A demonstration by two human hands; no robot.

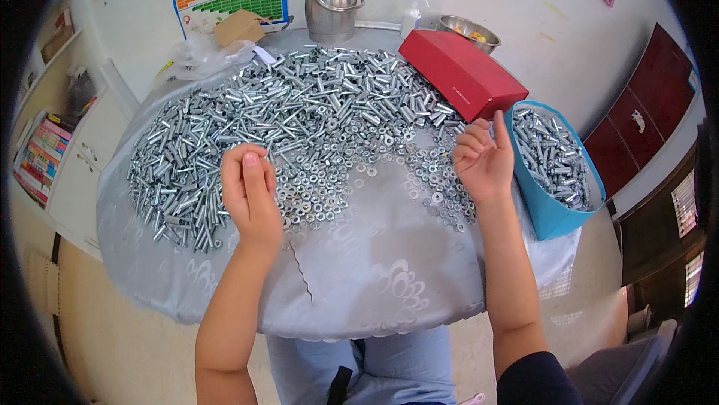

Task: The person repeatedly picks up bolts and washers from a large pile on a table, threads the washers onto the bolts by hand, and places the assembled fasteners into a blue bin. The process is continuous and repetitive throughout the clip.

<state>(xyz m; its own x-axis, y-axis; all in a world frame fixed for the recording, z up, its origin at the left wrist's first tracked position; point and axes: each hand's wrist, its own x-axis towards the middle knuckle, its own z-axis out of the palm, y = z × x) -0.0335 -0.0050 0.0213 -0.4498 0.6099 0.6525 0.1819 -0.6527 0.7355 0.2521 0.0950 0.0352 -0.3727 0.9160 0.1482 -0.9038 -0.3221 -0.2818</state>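
Observation:
My left hand point(251, 197) is closed above the left side of a wide heap of metal sleeves and bolts point(292, 90), its thumb pressed to the curled fingers. Whatever is in it, if anything, is hidden. On the other side, my right hand point(485, 162) is raised between the red box and the blue bin, palm turned inward. Its fingers are curled and the thumb points up; a small pale spot shows near the fingertips, too small to name. Loose nuts and washers point(311, 199) lie between the hands, with more washers point(438, 180) beside my right wrist.
A blue bin point(550, 218) full of metal bolts stands at the table's right edge. The red box point(464, 72) rests behind my right hand. Farther back are a steel pot point(330, 12), a spray bottle point(411, 16), a metal bowl point(487, 40) and a plastic bag point(206, 61).

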